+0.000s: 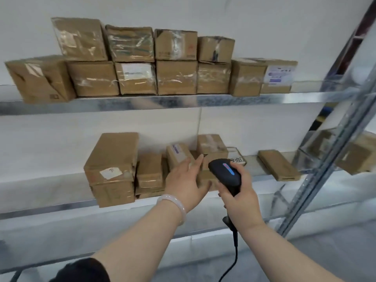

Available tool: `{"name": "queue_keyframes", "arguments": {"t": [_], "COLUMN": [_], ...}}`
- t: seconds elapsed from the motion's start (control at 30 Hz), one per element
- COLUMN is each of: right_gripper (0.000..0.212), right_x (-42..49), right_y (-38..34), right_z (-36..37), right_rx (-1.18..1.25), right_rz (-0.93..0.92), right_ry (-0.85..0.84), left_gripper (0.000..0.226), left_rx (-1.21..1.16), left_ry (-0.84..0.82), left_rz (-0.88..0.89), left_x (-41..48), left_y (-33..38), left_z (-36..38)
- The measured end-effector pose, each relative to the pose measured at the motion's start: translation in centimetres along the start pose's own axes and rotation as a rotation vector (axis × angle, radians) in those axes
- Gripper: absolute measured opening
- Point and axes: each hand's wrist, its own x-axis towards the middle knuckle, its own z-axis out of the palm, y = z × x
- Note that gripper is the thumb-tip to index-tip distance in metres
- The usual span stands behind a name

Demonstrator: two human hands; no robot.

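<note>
**Scanner being held at a half-hidden box on the lower shelf**

A black scanner [224,174] is being gripped by the right hand [238,198], with the fingers curled round its handle and the thumb lying beside its lit red and blue strip. It is being held in front of the lower shelf [40,210], just above a small box [204,177]. The handle is being covered almost wholly by the hand, and the cable [236,251] is being cut off by the bottom edge.

The small box is being reached for by the left hand [184,180], whose fingers are being kept straight and slightly spread, with nothing held in them. Most of the box is being hidden by that hand and the scanner, so whether it is being touched cannot be told. A pale bracelet [175,202] is being worn on the left wrist.

Behind the scanner, a labelled box [236,158] is being partly screened, and its print is too blurred to read. A tall box [110,159] is being kept to the left and a flat box [278,164] to the right. On the upper shelf [142,102], taped boxes [177,77] are being stored in two layers, their labels unreadable. Boxes beyond the metal post [325,163] are being cut off at the right edge.
</note>
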Motion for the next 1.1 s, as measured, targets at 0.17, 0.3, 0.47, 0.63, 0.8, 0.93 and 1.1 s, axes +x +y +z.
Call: {"name": "queue_keyframes", "arguments": {"t": [0.17, 0.3, 0.47, 0.63, 0.8, 0.93, 1.1], "right_gripper": [0.055, 0.054, 0.054, 0.049, 0.049, 0.050, 0.051], "right_x": [1.2, 2.1, 2.9, 4.4, 8.8, 13.2, 19.5], "right_y": [1.1, 1.3, 3.0, 4.5, 7.5, 11.1, 16.3], "right_z": [-3.5, -6.0, -8.1, -11.6, -16.9, -21.9, -29.5], "right_rx": [-0.067, -0.141, -0.155, -0.185, -0.210, -0.240, -0.281], "right_rz": [0.057, 0.106, 0.168, 0.217, 0.214, 0.208, 0.256], "right_ry": [0.129, 0.249, 0.413, 0.481, 0.567, 0.514, 0.395], "left_gripper": [0.074, 0.078, 0.078, 0.078, 0.076, 0.075, 0.072], "left_rx": [-0.049, -0.048, -0.129, -0.093, -0.089, -0.113, -0.183], "left_ry": [-0.068, -0.177, -0.299, -0.363, -0.379, -0.401, -0.402], "left_rz": [0.136, 0.230, 0.316, 0.334, 0.320, 0.222, 0.043], "left_x": [3.5, 6.1, 8.1, 9.6, 12.4, 15.8, 20.3], "left_y": [3.3, 6.2, 8.1, 10.2, 13.0, 15.8, 20.8], "left_z": [2.9, 5.3, 8.3, 10.8, 13.3, 18.8, 25.8]}}
